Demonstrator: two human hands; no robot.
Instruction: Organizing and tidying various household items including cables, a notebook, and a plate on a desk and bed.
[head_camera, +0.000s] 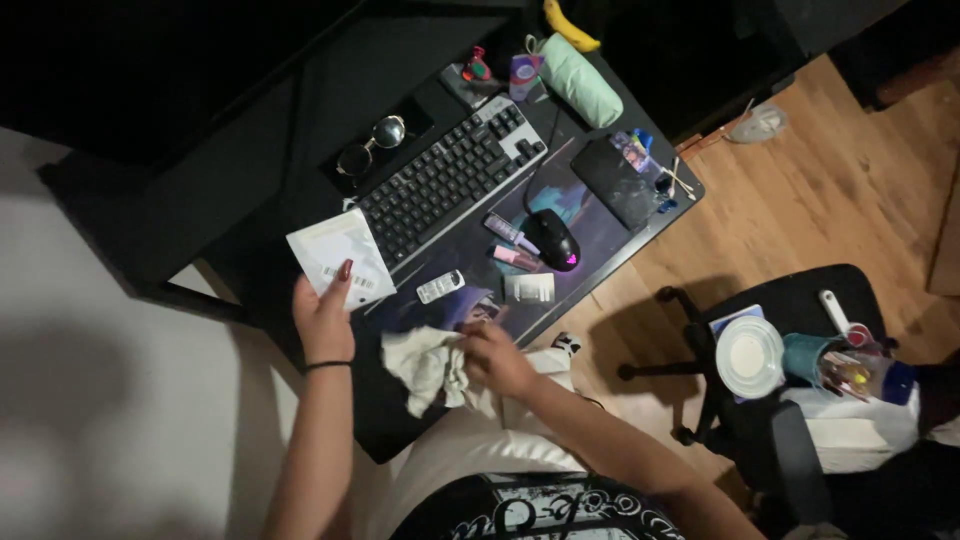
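Note:
My left hand (324, 318) holds up a flat white packet (338, 257) by its lower edge, just left of a black keyboard (447, 178). My right hand (497, 358) presses on a crumpled white cloth (428, 367) that lies on the near edge of the dark desk mat (590, 215). A black mouse (553, 238) sits beyond the right hand. Small items lie between them: a pink tube (516, 258), a purple tube (509, 232), a small silver device (440, 286) and a white card (529, 288).
Sunglasses (371, 146) lie left of the keyboard. A green roll (581, 79), a banana (570, 27) and small bottles crowd the desk's far end. A black chair (790, 300) on the right carries a white lid (749, 357), a teal cup (806, 357) and clutter. The floor is wood.

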